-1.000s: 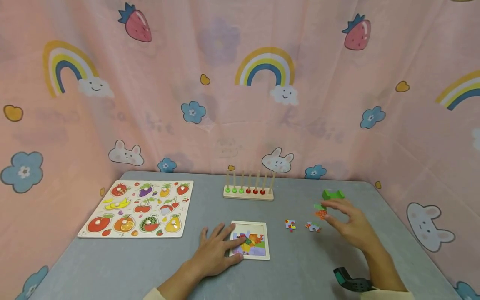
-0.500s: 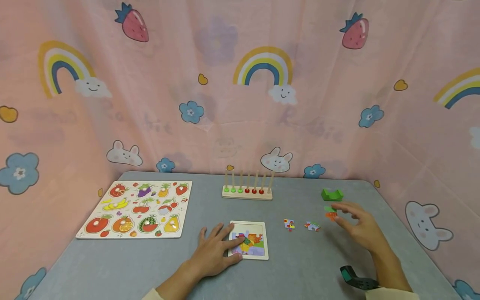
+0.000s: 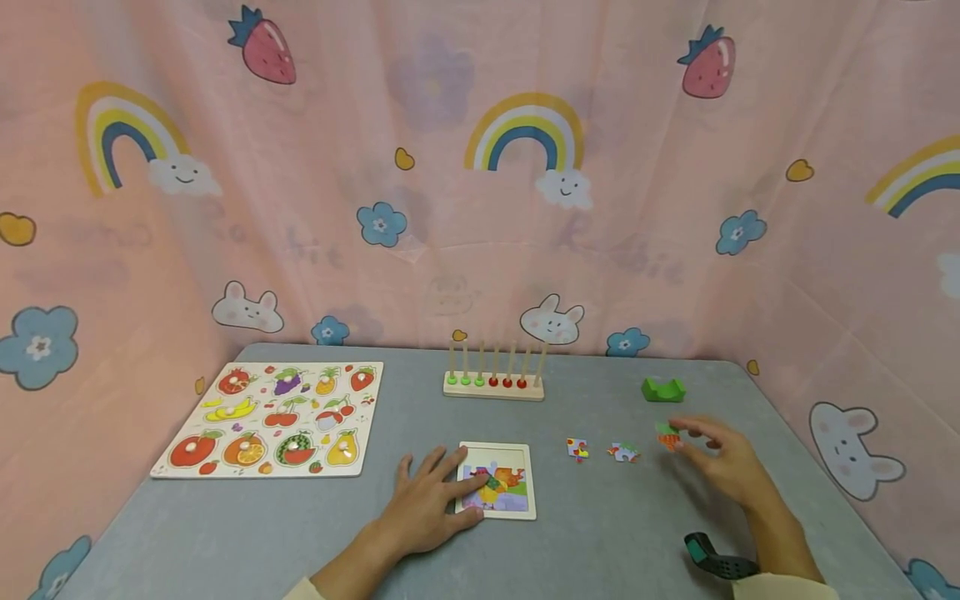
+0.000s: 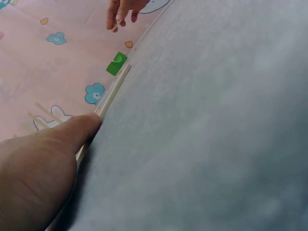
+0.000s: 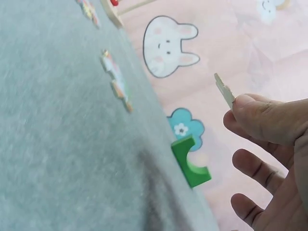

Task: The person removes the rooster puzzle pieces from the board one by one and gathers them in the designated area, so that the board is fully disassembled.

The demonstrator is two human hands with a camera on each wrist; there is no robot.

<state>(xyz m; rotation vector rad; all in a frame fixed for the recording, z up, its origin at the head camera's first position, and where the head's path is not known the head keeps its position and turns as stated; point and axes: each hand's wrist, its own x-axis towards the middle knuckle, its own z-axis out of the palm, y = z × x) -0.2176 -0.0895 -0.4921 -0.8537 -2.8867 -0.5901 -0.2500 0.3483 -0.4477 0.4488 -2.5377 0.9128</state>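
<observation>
And the right hand (image 3: 726, 463) pinches an orange-and-green jigsaw piece (image 3: 667, 437) above the grey table (image 3: 592, 542), near the green block (image 3: 663, 390); the left hand (image 3: 426, 508), fingers spread, rests on the puzzle tray (image 3: 501, 452).

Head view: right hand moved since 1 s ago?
Yes. Against the green block, the right hand has shifted right and slightly down the image; its pinched puzzle piece, previously left of the block's middle, is now roughly below it.
</observation>
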